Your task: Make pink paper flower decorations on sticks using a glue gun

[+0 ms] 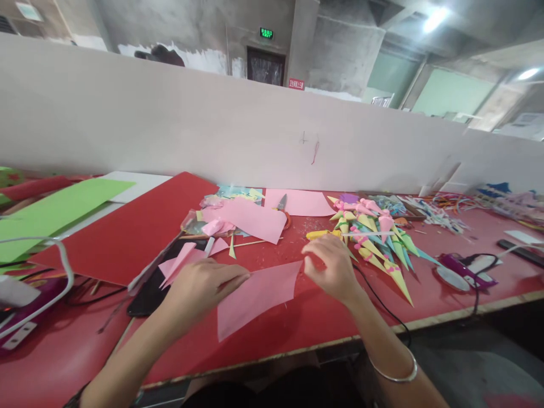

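Here, reaches with the left hand (202, 286) to the upper left edge of the pink paper sheet (260, 297), fingers stretched forward and close together, thumb mostly tucked out of sight underneath. Cannot tell about a pinch there, with the contact hidden by the hand itself. Brings the right hand (334, 265) to the upper right corner of the same sheet, fingers curled, thumb and index fingertip close by that corner. Cannot tell there either between a grip and a light touch. Shows the sheet slanting between both hands, above or on the red tabletop (327, 334), near the front edge; hard to make out any lift.

Covers part of a folded pink paper piece (182, 262) with the left hand and wrist, just above a black flat object (142, 303), itself partly hidden by the forearm. Blocks much of a yellow item (318, 233) behind the right hand, too little visible to identify. Beyond, shows scissors (282, 202), partly hidden by loose pink paper (255, 218). To the right, piles up yellow, green and pink cone-shaped pieces (380, 246), overlapping too much to count, under a thin white stick (372, 234).
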